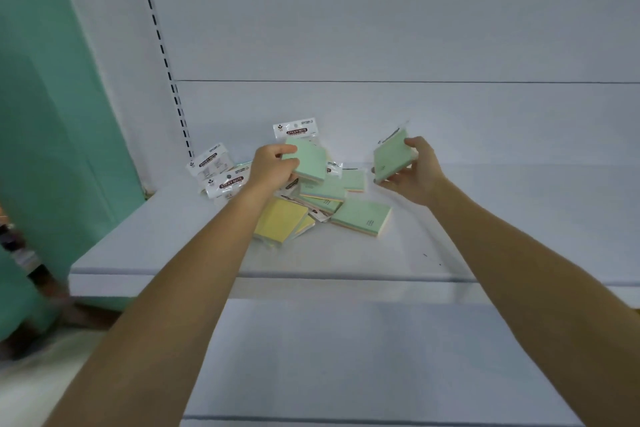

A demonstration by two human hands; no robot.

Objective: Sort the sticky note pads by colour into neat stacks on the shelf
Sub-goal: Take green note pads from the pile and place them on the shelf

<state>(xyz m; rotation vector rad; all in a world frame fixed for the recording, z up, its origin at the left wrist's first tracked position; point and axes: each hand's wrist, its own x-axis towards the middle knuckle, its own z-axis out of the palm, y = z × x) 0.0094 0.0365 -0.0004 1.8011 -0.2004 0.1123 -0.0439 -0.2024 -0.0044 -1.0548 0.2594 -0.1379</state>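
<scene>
Both bare arms reach forward over a white shelf (485, 239). The left hand (273, 166) has its grip closed on a green pad (306, 159), with the thumb on the upper edge and the fingers curled under the near side. This pad is in a clear packet with a white header card that reads "STICKY NOTE", and it is lifted above the heap, tilted toward the camera.

The right hand (415, 172) pinches a second green pad (391, 158) between the thumb at its right edge and the fingers below. This pad is also in a clear packet. It is held up in the air, tilted, to the right of the heap and apart from it.

The heap of pads (325, 198) lies on the shelf between the two hands, near the back wall (381, 28). The pads there overlap at different angles and are not stacked. A yellow pad (280, 220) lies at the front left, partly under the left forearm. A green pad with coloured lower layers (362, 217) lies flat at the front right. More green pads lie behind it, touching each other. At the left of the heap two white header cards (211, 161) of other packets point toward the slotted upright (162, 55) of the shelving.

A lower shelf (346, 357) is below. A green panel (52, 114) stands at the left.
</scene>
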